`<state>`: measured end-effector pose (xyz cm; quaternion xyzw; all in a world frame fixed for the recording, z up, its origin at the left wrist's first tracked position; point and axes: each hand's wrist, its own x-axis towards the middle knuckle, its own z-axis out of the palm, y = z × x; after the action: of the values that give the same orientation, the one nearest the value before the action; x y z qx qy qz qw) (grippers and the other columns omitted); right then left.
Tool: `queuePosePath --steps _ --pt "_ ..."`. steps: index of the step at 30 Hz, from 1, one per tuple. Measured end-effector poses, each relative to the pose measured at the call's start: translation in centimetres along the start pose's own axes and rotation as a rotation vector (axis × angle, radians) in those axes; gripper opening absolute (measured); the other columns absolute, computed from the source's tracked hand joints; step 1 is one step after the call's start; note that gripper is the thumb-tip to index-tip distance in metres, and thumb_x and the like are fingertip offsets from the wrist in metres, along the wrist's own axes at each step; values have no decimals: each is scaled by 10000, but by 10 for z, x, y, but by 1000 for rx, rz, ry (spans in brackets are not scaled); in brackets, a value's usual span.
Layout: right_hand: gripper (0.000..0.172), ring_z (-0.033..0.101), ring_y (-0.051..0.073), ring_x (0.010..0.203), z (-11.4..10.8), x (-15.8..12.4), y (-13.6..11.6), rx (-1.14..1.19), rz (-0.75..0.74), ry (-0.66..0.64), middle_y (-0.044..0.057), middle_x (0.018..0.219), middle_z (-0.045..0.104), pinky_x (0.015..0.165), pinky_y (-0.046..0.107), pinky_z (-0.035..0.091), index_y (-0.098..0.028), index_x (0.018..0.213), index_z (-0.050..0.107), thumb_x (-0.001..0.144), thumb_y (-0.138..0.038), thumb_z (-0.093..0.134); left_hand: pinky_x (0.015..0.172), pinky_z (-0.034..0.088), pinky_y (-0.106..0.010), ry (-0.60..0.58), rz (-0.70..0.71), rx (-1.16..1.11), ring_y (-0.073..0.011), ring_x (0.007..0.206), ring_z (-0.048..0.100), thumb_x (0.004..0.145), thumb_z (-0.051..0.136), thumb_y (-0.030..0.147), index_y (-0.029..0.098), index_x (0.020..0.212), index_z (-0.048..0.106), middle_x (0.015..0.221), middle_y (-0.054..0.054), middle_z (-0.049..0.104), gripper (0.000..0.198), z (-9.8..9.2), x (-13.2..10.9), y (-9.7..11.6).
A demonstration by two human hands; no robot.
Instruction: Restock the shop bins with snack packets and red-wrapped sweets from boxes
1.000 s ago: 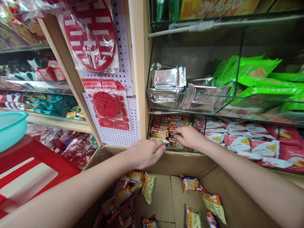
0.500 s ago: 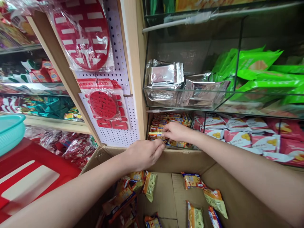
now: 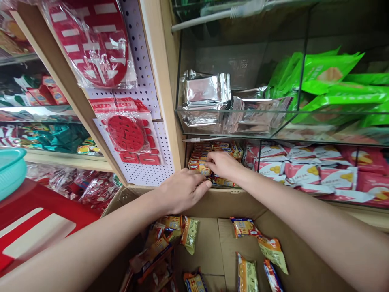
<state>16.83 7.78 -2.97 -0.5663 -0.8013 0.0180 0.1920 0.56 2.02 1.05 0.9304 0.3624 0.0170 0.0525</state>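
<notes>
Both my hands reach into the lowest glass shelf compartment, where small orange-yellow snack packets [image 3: 217,149] are stacked in rows. My left hand [image 3: 182,190] rests at the compartment's front edge, its fingers curled on the front packets. My right hand [image 3: 223,165] lies on top of the stack, fingers bent and pinching a packet at the left end. Below my arms stands an open cardboard box [image 3: 225,207] with several loose snack packets [image 3: 244,227] on its bottom.
Silver foil bags [image 3: 206,95] and green bags [image 3: 328,87] fill the glass shelf above. Pink-and-white packets [image 3: 304,170] lie to the right. A pegboard [image 3: 146,91] with red paper decorations hangs left. A red stool [image 3: 39,211] and a teal basket [image 3: 10,170] stand at far left.
My right hand has shifted left along the packet stack. My left hand has moved slightly forward to the front packets. The view has tilted a little downward.
</notes>
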Motion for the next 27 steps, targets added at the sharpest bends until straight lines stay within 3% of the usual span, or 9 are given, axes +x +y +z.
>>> queuePosePath --steps 7,10,12,15,21,27 --pt "264 560 161 797 -5 -5 1 78 14 86 70 863 607 686 236 371 -170 830 594 828 -345 396 943 321 -354 -382 -171 -167 -237 1129 456 822 191 565 156 1145 504 1220 -119 510 608 -18 18 0" --pt "240 562 157 788 -12 -8 3 71 26 134 66 866 612 695 235 373 -168 823 598 820 -317 410 988 266 -350 -456 -135 -233 -218 1193 390 817 240 547 194 1183 469 1302 -83 432 557 -20 26 -7" --pt "217 567 158 773 -16 -13 6 52 24 110 56 841 627 685 237 374 -174 800 604 805 -297 425 964 302 -312 -415 -118 -236 -194 1160 428 811 296 510 215 1164 474 1286 -60 455 494 -16 30 -13" --pt "204 582 171 738 -16 -21 10 -11 57 18 43 783 646 643 250 378 -191 768 607 787 -291 431 835 404 -268 -247 -180 -155 -176 992 543 793 371 418 204 1088 504 1137 -57 572 388 -6 36 -19" --pt "172 603 207 731 -11 -29 23 -156 152 -200 74 719 652 603 265 385 -181 701 622 726 -201 453 667 446 -308 -91 -309 -93 -212 795 589 754 405 366 159 956 484 924 -101 618 300 8 36 -17" --pt "262 592 194 853 -4 -22 22 -133 61 -247 64 893 659 677 245 401 -212 925 633 755 -214 433 659 444 -270 -22 -274 -129 -179 779 584 770 385 347 178 942 481 906 -73 613 259 8 32 -18"
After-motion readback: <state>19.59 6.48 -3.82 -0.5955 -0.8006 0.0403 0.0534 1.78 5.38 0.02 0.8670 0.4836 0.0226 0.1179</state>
